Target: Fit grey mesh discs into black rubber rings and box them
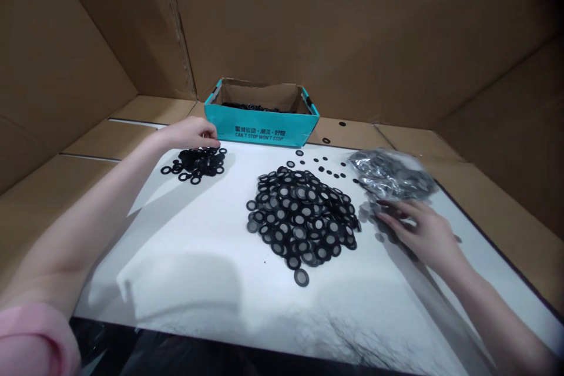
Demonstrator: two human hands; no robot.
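Note:
My left hand (191,132) reaches far forward, fingers curled down over a small heap of plain black rings (198,163) at the back left of the white sheet (189,258). What its fingertips hold is hidden. My right hand (423,229) lies flat, fingers spread, on scattered grey mesh discs (374,214) at the right. Just behind it sits a clear plastic bag (392,173) of the same discs. A large heap of black rings with mesh centres (304,214) lies in the middle between my hands.
A teal cardboard box (262,123) holding more black rings stands at the back, beyond the sheet. Small black dots (328,167) lie scattered behind the middle heap. Brown cardboard walls (352,29) enclose the table on three sides.

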